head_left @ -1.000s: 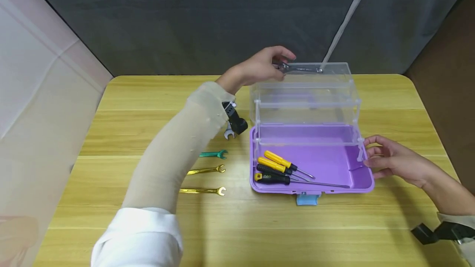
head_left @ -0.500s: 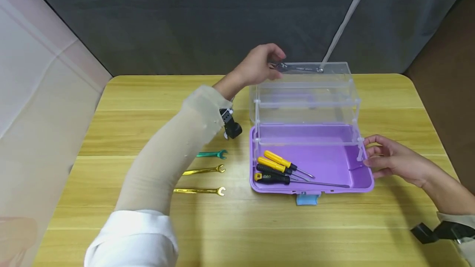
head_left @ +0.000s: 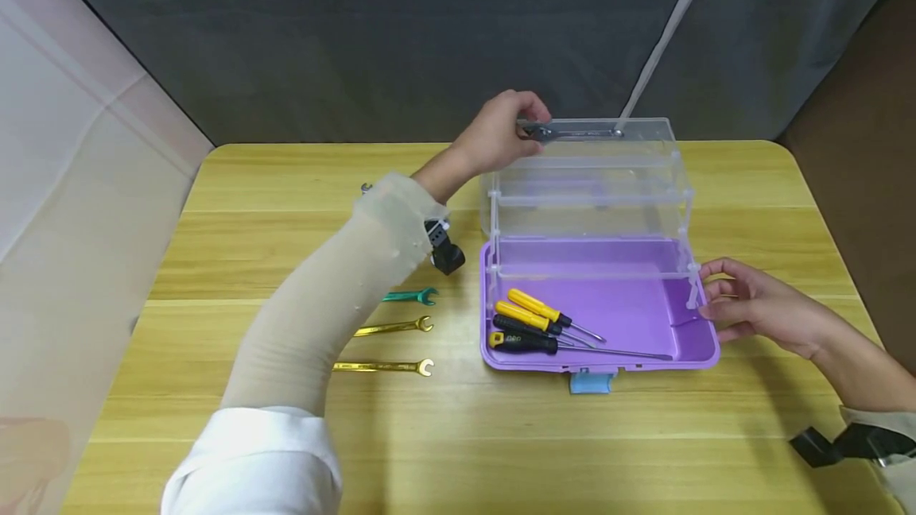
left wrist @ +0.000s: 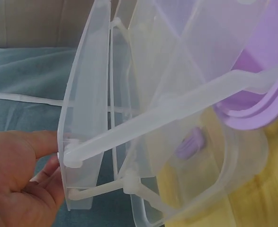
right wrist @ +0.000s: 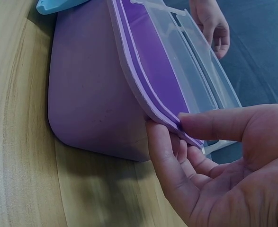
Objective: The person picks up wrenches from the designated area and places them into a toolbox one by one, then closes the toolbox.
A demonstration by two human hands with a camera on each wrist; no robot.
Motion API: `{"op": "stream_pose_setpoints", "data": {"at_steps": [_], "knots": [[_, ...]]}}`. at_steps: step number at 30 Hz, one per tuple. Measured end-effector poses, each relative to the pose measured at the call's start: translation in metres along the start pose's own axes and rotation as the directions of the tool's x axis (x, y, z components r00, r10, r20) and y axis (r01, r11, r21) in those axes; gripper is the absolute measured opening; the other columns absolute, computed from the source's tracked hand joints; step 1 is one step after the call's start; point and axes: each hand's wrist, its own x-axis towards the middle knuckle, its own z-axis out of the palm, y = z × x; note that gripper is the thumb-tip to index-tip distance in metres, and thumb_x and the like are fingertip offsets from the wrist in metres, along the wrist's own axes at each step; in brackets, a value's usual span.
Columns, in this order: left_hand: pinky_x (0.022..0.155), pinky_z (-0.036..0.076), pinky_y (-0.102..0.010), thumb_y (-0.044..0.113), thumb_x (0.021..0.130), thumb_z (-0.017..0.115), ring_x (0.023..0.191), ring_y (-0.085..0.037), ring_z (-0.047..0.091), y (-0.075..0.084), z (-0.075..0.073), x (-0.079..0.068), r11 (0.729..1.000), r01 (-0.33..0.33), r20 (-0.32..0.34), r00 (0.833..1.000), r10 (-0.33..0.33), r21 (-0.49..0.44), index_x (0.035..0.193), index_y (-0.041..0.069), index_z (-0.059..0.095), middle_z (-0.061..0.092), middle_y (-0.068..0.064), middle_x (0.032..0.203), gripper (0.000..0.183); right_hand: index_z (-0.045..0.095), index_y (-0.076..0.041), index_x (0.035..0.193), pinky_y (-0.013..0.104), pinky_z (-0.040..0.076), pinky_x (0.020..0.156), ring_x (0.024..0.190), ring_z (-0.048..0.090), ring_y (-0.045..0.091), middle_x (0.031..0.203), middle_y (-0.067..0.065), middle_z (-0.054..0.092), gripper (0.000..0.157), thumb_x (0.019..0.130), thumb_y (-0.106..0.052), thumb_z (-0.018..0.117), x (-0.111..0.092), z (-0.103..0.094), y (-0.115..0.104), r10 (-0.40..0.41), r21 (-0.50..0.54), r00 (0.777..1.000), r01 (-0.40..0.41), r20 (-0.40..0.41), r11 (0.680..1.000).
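Observation:
A purple toolbox point(head_left: 608, 364) stands with its clear stepped trays point(head_left: 587, 270) raised at the back. In the topmost clear tray point(head_left: 647, 131) lies a silver wrench point(head_left: 583, 134). My left hand point(head_left: 497, 133) grips the left end of that tray, thumb in front and fingers behind; the left wrist view has this hand point(left wrist: 22, 175) at the tray's end wall. At the right side of the box, my right hand point(head_left: 758, 308) pinches the purple rim point(right wrist: 139, 90) between thumb and fingers. Several screwdrivers point(head_left: 529, 316) with yellow or black handles lie inside the box.
Left of the box lie a green wrench point(head_left: 411, 297) and two gold wrenches point(head_left: 393, 327), partly covered by my left forearm. A silver wrench end point(head_left: 366, 187) shows behind that arm. A blue latch point(head_left: 591, 383) hangs at the box's front; a dark curtain point(head_left: 358, 38) rises behind the table.
My left hand has slid left off the silver wrench, which stays in the top tray, and its fingers have come down onto the tray's left end. My right hand has stayed put.

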Motion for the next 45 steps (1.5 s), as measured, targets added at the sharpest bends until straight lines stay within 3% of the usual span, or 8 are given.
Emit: {"op": "stream_pose_setpoints", "data": {"at_steps": [7, 13, 21, 26, 35, 40, 45], "knots": [[0.083, 0.049, -0.023, -0.002, 0.089, 0.075, 0.095, -0.016, 0.055, 0.000, 0.000, -0.001, 1.000, -0.014, 0.001, 1.000, 0.014, -0.016, 0.114, 0.000, 0.065, 0.060, -0.009, 0.104, 0.026, 0.045, -0.017, 0.122, 0.040, 0.061, 0.073, 0.089, 0.070, 0.020, 0.102, 0.004, 0.063, 0.035, 0.100, 0.011, 0.047, 0.000, 0.001, -0.001, 0.001, -0.008, 1.000, -0.001, -0.003, 1.000], [0.083, 0.047, -0.023, 0.000, 0.088, 0.077, 0.089, -0.015, 0.056, 0.004, -0.001, -0.001, 0.999, -0.003, -0.004, 1.000, 0.004, 0.053, 0.107, 0.003, 0.067, 0.062, -0.005, 0.096, 0.022, 0.045, -0.017, 0.122, 0.040, 0.061, 0.073, 0.089, 0.069, 0.020, 0.101, 0.004, 0.063, 0.036, 0.100, 0.011, 0.048, 0.001, 0.001, -0.001, -0.001, -0.010, 1.000, 0.001, -0.004, 1.000], [0.083, 0.047, -0.023, 0.004, 0.091, 0.076, 0.090, -0.014, 0.057, 0.008, 0.000, -0.003, 0.992, 0.032, -0.013, 0.999, -0.031, 0.121, 0.109, 0.003, 0.067, 0.063, -0.005, 0.098, 0.020, 0.045, -0.016, 0.122, 0.040, 0.061, 0.072, 0.088, 0.070, 0.021, 0.101, 0.005, 0.062, 0.034, 0.099, 0.010, 0.049, 0.002, 0.002, -0.002, 0.008, -0.018, 1.000, -0.008, -0.019, 1.000], [0.080, 0.049, -0.022, 0.005, 0.094, 0.071, 0.092, -0.016, 0.057, 0.010, -0.003, -0.006, 0.992, 0.047, -0.019, 0.999, -0.045, 0.116, 0.112, 0.002, 0.067, 0.063, -0.006, 0.101, 0.018, 0.045, -0.016, 0.122, 0.040, 0.061, 0.072, 0.088, 0.070, 0.020, 0.100, 0.005, 0.062, 0.035, 0.099, 0.010, 0.050, 0.002, 0.002, -0.002, 0.011, -0.022, 1.000, -0.012, -0.020, 1.000], [0.076, 0.047, -0.022, 0.008, 0.099, 0.062, 0.087, -0.015, 0.056, 0.013, -0.021, -0.011, 0.996, -0.007, -0.028, 1.000, 0.010, 0.090, 0.110, 0.003, 0.068, 0.064, -0.007, 0.099, 0.013, 0.045, -0.016, 0.122, 0.040, 0.061, 0.072, 0.088, 0.069, 0.020, 0.100, 0.005, 0.061, 0.036, 0.099, 0.011, 0.048, 0.002, 0.000, -0.001, 0.000, -0.013, 1.000, 0.000, -0.008, 1.000], [0.081, 0.047, -0.024, 0.013, 0.101, 0.062, 0.090, -0.015, 0.057, 0.019, -0.033, -0.020, 0.987, -0.060, -0.010, 0.998, 0.063, 0.147, 0.116, 0.004, 0.067, 0.066, -0.005, 0.104, 0.018, 0.045, -0.016, 0.123, 0.039, 0.061, 0.072, 0.088, 0.069, 0.020, 0.101, 0.005, 0.062, 0.035, 0.100, 0.011, 0.048, 0.001, 0.000, -0.001, 0.001, -0.015, 1.000, -0.001, -0.005, 1.000], [0.097, 0.046, -0.027, 0.018, 0.102, 0.061, 0.108, -0.017, 0.059, 0.024, -0.046, -0.031, 0.964, -0.089, -0.008, 0.996, 0.094, 0.252, 0.127, 0.006, 0.065, 0.065, -0.006, 0.124, 0.028, 0.045, -0.016, 0.122, 0.039, 0.061, 0.072, 0.088, 0.069, 0.019, 0.101, 0.004, 0.062, 0.036, 0.099, 0.011, 0.049, 0.000, -0.001, 0.000, 0.007, -0.014, 1.000, -0.007, -0.010, 1.000]]}}
